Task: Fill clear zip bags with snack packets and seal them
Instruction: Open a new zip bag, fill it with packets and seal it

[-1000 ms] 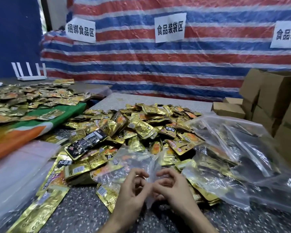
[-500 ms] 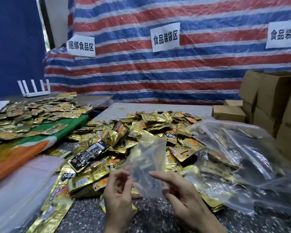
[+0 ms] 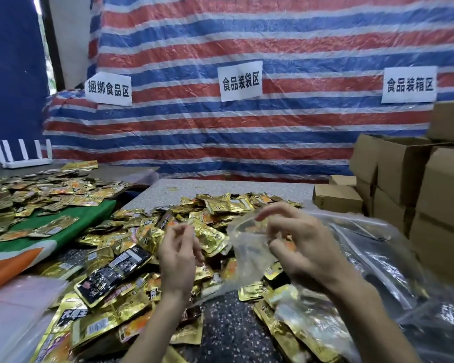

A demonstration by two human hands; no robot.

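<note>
One clear zip bag (image 3: 249, 247) is held up off the counter (image 3: 228, 334) between two bare hands; the right hand (image 3: 296, 244) is seen to pinch the bag's upper edge between thumb and fingers, its grip closed on the film; the left hand (image 3: 178, 247) is held apart from the bag, well to the far side from the right grip, thumb and forefinger nearly meeting, and whether anything thin is caught between them cannot be told. The bag hangs limp and crumpled below the right grip, seemingly empty, with the gold packets behind showing through it; its mouth appears not yet spread.

The step in hand is judged to be the opening of the bag; it would be done well if the two lips of the zip were separated by a rolling rub of thumb against finger, then the free lip taken by the left hand and drawn away, so that a wide mouth is made before any filling is tried; the film looks slippery and clinging, so a light, sideways pull is advised rather than a tug.

Many gold snack packets (image 3: 210, 237) lie heaped on the counter beneath and beyond both hands, one black packet (image 3: 116, 273) among them; more clear bags (image 3: 378, 263) are piled just outward of the right grip.
</note>
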